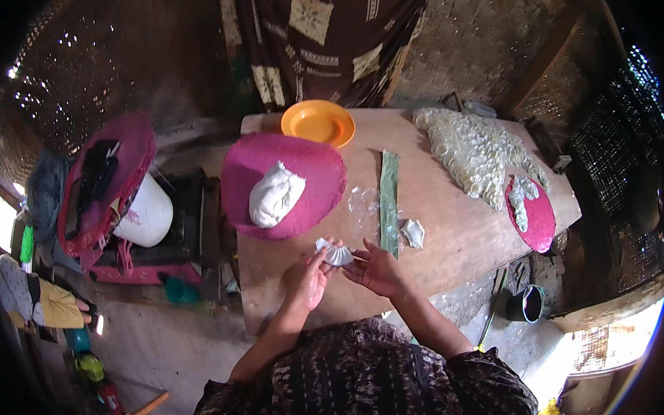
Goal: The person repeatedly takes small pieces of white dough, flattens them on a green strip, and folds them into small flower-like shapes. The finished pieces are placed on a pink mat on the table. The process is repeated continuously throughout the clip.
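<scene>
Pleated white piece: left hand grasping, right hand parted beside. Apparent step: shaping; next move calls for light handling.

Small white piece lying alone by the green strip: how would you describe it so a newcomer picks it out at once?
On the big brown tabletop, find the long, narrow green strip. Just right of its near end lies the small white piece, irregular in outline. It sits by itself, unlike the many pale curled pieces massed together farther right.
</scene>
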{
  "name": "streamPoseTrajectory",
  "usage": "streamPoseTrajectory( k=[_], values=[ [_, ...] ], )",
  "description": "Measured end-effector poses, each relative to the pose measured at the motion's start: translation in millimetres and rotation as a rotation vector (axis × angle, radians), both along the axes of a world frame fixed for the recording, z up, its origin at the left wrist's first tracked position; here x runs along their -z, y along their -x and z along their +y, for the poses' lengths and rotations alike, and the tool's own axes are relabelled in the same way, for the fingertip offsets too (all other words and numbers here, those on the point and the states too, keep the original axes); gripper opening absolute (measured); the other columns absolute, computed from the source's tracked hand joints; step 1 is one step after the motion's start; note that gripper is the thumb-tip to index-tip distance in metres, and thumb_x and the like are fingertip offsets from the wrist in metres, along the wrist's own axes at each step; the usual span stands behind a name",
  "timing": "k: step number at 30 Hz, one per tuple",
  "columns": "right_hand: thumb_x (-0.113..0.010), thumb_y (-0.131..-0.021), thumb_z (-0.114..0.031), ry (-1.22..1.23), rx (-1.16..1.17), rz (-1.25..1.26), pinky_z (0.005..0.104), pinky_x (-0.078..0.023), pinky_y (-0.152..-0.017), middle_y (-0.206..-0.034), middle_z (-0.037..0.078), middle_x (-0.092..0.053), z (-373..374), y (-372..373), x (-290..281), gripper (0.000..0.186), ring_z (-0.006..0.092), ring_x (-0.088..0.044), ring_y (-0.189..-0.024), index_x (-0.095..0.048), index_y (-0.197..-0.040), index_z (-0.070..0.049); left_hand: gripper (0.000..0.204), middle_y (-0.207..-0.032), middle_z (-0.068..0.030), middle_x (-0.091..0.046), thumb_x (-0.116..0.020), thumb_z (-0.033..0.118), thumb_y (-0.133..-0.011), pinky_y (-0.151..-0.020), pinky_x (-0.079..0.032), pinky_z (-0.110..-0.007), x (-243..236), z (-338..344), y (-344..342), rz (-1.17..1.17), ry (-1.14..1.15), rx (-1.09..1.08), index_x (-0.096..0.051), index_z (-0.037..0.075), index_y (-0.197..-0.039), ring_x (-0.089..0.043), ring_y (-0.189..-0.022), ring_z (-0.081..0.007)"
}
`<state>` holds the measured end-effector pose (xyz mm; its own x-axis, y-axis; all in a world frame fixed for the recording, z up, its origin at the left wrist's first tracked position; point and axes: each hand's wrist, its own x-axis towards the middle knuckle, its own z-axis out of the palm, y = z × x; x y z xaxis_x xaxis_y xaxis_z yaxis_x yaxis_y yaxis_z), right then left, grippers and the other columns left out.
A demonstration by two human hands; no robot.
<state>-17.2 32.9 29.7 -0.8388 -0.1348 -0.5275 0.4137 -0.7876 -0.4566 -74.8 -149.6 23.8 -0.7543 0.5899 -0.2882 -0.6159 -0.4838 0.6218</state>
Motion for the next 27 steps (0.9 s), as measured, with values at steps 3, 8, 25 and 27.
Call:
streamPoseTrajectory(
  k=[3, 8, 25, 27],
  values=[
    [-0.048, -0.099, -0.044, 0.232, -0.058, -0.086, 0.0441, -0.046, -0.102, -0.115, 0.022, -0.061, -3, -7, 2, 0.057, 0.0338, -0.058, -0.114, -0.051, -0.122, 0.008, 0.047, -0.140, -0.0097, -0.052, -0.050, 0.028, -0.101, -0.110, -0.037, -0.037, 4, 0, -7, -0.046, 0.025, -0.001, -0.044, 0.003, -0.140, -0.051, -0.128, -0.0189],
    [-0.054, -0.099, -0.031, -0.058, 0.167, 0.113, 0.0379, -0.049, -0.093, -0.105, 0.012, -0.064, -5, -8, 6, 0.032, 0.0229, -0.062, -0.103, -0.058, -0.109, 0.000, 0.049, -0.135, -0.0130, -0.055, -0.052, 0.028, -0.101, -0.110, -0.039, -0.038, 5, 10, -8, 0.010, 0.035, 0.049, -0.043, 0.001, -0.140, -0.051, -0.128, -0.0208],
    [-0.056, -0.098, -0.012, -0.264, 0.452, 0.144, 0.0353, -0.057, -0.079, -0.096, 0.007, -0.062, -6, -23, -17, 0.009, 0.0210, -0.065, -0.087, -0.058, -0.101, -0.004, 0.047, -0.118, -0.0060, -0.063, -0.055, 0.044, -0.097, -0.100, -0.045, -0.038, 10, 57, -20, -0.138, -0.050, -0.088, -0.054, 0.005, -0.123, -0.058, -0.113, -0.0198],
    [-0.056, -0.098, -0.013, -0.249, 0.448, 0.144, 0.0364, -0.057, -0.080, -0.097, 0.007, -0.062, -4, -27, -15, 0.010, 0.0217, -0.065, -0.087, -0.058, -0.102, -0.004, 0.047, -0.117, -0.0056, -0.063, -0.054, 0.044, -0.097, -0.099, -0.045, -0.039, 20, 56, -20, -0.134, -0.023, -0.078, -0.054, 0.005, -0.123, -0.059, -0.112, -0.0197]
  ],
)
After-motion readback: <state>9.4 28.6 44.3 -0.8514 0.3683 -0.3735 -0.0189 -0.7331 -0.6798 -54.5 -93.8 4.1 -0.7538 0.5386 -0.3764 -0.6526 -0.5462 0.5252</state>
